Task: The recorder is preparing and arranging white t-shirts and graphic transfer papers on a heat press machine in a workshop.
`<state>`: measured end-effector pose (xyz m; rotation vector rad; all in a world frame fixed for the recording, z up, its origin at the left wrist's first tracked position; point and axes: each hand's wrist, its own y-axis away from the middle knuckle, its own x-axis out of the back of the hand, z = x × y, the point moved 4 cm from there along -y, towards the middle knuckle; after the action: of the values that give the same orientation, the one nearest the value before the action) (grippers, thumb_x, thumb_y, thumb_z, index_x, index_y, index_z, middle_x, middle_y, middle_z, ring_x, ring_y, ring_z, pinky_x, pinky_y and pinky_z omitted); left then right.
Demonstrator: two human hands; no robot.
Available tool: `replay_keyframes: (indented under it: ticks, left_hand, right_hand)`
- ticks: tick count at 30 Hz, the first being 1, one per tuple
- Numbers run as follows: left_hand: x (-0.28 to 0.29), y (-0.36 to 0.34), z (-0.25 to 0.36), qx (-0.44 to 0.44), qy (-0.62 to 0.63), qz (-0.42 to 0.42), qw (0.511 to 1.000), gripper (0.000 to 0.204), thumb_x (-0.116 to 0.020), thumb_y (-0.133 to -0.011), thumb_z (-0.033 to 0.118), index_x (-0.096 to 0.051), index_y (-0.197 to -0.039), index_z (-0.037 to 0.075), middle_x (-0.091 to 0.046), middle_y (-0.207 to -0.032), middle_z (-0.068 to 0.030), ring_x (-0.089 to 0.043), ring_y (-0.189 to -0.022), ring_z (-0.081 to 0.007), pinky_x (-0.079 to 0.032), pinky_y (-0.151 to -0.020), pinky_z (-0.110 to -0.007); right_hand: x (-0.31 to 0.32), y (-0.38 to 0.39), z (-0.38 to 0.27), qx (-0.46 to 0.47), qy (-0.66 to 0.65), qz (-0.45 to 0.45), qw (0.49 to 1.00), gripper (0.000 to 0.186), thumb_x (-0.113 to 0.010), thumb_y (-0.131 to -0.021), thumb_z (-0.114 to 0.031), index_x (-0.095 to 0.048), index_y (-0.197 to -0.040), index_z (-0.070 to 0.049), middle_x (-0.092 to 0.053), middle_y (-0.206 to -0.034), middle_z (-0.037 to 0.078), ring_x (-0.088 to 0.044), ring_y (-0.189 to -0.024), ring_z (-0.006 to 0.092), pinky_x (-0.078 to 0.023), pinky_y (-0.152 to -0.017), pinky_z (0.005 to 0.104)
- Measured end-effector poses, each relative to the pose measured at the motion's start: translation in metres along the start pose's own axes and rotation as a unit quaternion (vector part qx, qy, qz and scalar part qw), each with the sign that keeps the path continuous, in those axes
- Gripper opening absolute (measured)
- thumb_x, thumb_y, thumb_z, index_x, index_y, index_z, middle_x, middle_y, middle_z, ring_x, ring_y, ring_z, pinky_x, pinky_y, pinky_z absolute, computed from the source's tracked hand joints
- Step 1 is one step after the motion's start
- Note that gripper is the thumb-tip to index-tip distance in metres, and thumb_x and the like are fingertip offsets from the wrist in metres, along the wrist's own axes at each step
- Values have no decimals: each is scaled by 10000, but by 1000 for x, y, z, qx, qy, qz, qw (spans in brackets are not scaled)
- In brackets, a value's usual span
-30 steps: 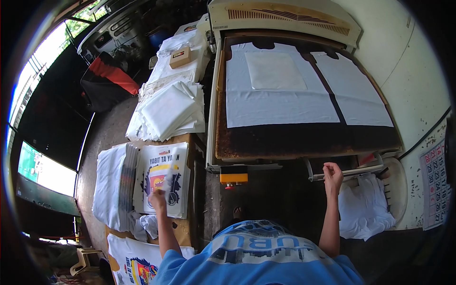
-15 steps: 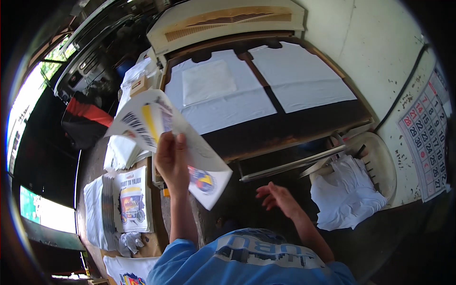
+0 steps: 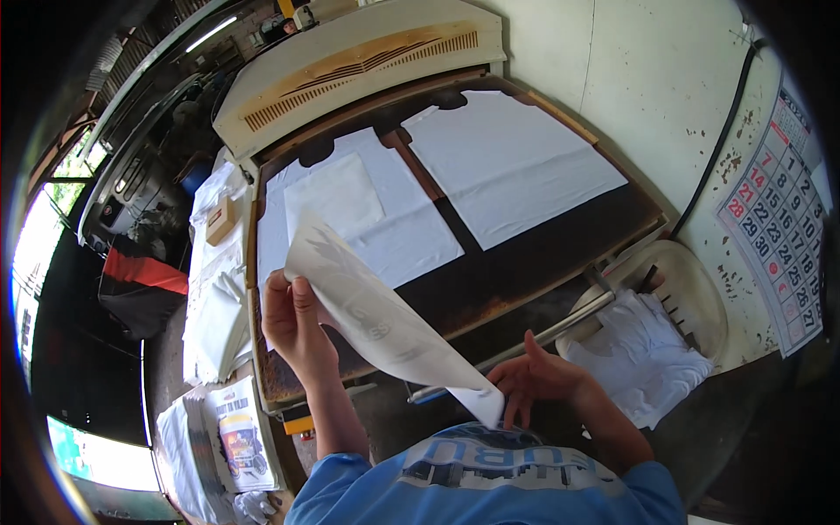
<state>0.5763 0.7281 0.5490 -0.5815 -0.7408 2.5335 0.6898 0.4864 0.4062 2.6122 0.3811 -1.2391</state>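
Pinched between the fingers and thumb of my left hand (image 3: 297, 328) is one end of a white transfer sheet (image 3: 376, 319). It hangs curled across my front, and a faint print shows on its face. My right hand (image 3: 542, 381) is beside the sheet's lower corner with fingers apart and thumb raised; I cannot tell whether it touches. Beyond the sheet, two white shirts lie flat on a dark press bed (image 3: 516, 276): the left shirt (image 3: 420, 236) has a white square sheet (image 3: 334, 194) on it, and the right shirt (image 3: 516, 166) is bare.
A stack of printed sheets (image 3: 241, 433) stands at lower left beside folded white cloth (image 3: 188, 459). White material and a small cardboard box (image 3: 220, 220) line the press's left side. At right, a plastic chair (image 3: 704, 306) bears white garments (image 3: 643, 359) by the wall. A metal bar (image 3: 569, 324) runs along the press front.
The sheet has turned so its paler face shows and its lower corner has swung right, near my right hand. My view has shifted, bringing more of the press into sight.
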Motion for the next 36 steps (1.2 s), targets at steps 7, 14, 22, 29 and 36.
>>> replay_keyframes:
  ticks: [7,14,22,29,36]
  left_hand:
    - [-41,-32,-16,-23,68,-10,997,110,-564,-843,119,-537,-853,12,-548,-809,8,-478,-735,-45,-369,-687,-177]
    - [-101,-59,-38,-76,3,-14,997,98,-548,-848,94,-523,-831,1,-517,-818,6,-455,-728,-39,-348,-673,-169]
    - [-195,-88,-141,-32,-103,0,994,118,-557,-848,116,-546,-876,2,-519,-754,17,-445,-652,-18,-351,-547,-172]
    - [-289,-65,-322,207,-115,-33,971,418,-567,-767,-12,-491,-1173,51,-551,-793,-47,-559,-687,-109,-495,-545,-231]
    - [-326,-57,-445,326,-216,-48,919,321,-522,-723,-38,-583,-1037,-17,-561,-963,-138,-633,-715,-216,-529,-567,-255]
  right_hand:
    - [39,-26,-81,3,76,204,976,807,-229,-788,-676,-283,-1294,-49,-449,-1212,165,-513,-1039,331,-521,-696,419]
    - [69,-35,-150,50,41,5,998,686,-315,-837,-587,-388,-1211,-17,-570,-982,193,-636,-721,240,-543,-505,308]
    - [196,37,-391,337,262,246,870,580,-605,-776,-82,-313,-1274,-26,-523,-1100,106,-543,-955,156,-465,-779,280]
    - [351,75,-469,339,379,442,739,623,-654,-694,-86,-359,-1236,-1,-565,-984,121,-557,-883,181,-446,-742,299]
    - [484,100,-486,194,361,664,626,506,-683,-647,-116,-505,-1099,24,-597,-922,128,-583,-821,204,-455,-693,314]
